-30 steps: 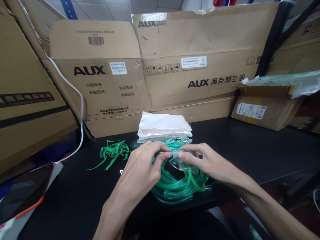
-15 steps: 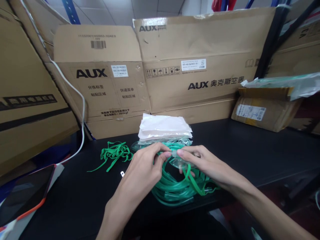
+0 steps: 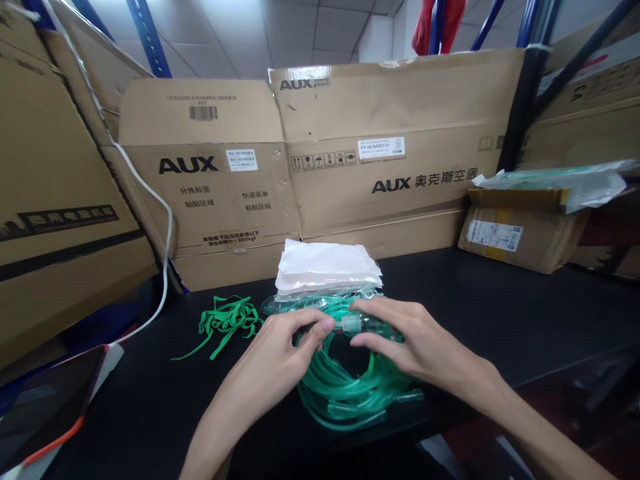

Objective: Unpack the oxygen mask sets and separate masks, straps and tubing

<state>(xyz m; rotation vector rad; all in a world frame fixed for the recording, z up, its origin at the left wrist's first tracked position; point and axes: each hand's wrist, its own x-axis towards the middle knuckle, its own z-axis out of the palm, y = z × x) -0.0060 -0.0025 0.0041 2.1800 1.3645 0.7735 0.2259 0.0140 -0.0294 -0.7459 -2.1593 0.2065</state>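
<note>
My right hand (image 3: pixel 400 333) curves round a clear plastic oxygen mask (image 3: pixel 377 325), its thumb and fingers on either side. The mask's pale connector (image 3: pixel 351 324) points left, towards my left hand (image 3: pixel 305 333). The left thumb and forefinger are pinched together just at the connector's tip; what lies between them is mostly hidden. Below both hands is a coiled bundle of green tubing (image 3: pixel 345 393) with clear tube ends, lying on the black table (image 3: pixel 500 320). Part of the bundle is covered by my hands.
White packets (image 3: pixel 327 267) in clear wrap lie behind the tubing. A heap of green straps (image 3: pixel 230 323) is at the left, with a phone (image 3: pixel 55 407) and white cable (image 3: pixel 167 233) beyond it. Large cardboard panels (image 3: pixel 330 193) stand behind; a small carton (image 3: pixel 520 230) sits at the right.
My right hand has shifted from pinching near the connector to spreading round the mask, which now lies sideways. The green strap that hung below the right hand is mostly out of sight. The view has tilted up.
</note>
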